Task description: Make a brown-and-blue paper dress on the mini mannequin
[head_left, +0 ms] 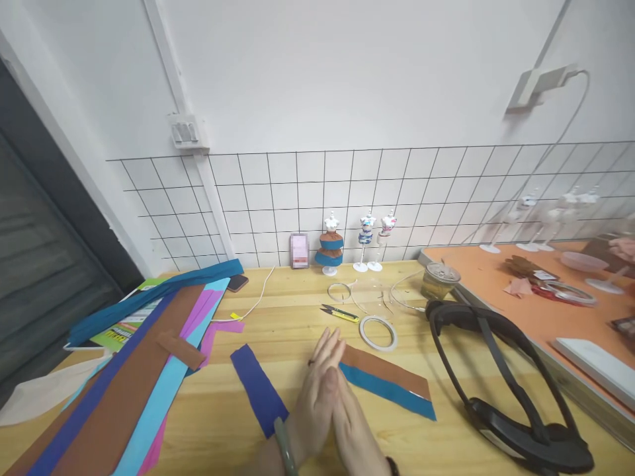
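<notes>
Pressing palm to palm, the left hand [310, 403] and the right hand [351, 426] meet over the worktop [203, 423], fingers stretched out and pointing away from the person. Just right of the fingers lies a brown-and-blue strip [389, 381], flat and slanting; its left end runs up to the hands, and whether they touch it I cannot tell. A dark blue strip [254, 387] lies to the left, its lower end beside the left wrist, which wears a pale green bangle [284, 444]. Beyond the fingertips rest a white tape roll [364, 337] and yellow-handled scissors [347, 316], both apart from the hands. Farther back, a small dress form [331, 246] in brown and blue tiers stands upright near the wall [317, 86]. Long coloured strips [166, 330] overlap at the left; a black headband [512, 377] lies at the right.
</notes>
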The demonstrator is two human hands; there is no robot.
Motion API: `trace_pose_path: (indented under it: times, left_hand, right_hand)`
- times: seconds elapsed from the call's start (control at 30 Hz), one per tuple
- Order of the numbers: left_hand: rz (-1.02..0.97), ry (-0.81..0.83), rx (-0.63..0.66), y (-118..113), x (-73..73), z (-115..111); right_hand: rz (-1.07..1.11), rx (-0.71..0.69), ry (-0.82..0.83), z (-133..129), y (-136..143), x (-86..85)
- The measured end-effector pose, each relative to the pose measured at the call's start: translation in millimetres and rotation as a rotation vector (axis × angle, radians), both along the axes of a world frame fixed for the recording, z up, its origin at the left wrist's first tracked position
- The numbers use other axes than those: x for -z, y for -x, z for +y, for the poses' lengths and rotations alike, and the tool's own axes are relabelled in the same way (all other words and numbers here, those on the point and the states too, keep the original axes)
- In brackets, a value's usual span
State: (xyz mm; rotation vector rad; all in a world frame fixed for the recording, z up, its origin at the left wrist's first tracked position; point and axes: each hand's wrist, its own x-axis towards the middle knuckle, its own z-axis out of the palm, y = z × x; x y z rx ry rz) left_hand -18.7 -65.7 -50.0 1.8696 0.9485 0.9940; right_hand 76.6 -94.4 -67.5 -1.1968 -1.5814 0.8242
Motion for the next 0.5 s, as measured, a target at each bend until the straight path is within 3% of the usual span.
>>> trace_pose_path:
  times: [0.1, 0.17, 0.3, 0.4, 0.5]
  left_hand:
    - [0.282, 0.077, -0.15, 15, 9.3, 21]
    - [0.453, 0.132, -0.272, 22, 21.4, 34]
    - [0.534, 0.139, -0.29, 18, 39.3, 59]
    - [0.579, 0.138, -0.301, 0, 44.3, 72]
    - [0.588, 0.147, -0.326, -19, 47.3, 78]
  right_hand:
    - [-0.364, 0.046, -0.036, -1, -49, 15.1]
    - [-0.597, 0.151, -0.053, 1, -92, 26.3]
    - [-0.831, 0.406, 0.009, 5, -161, 45.0]
    - [-0.874, 0.431, 0.142, 7, -175, 49.2]
    - [-0.886, 0.393, 0.29, 8, -169, 46.8]
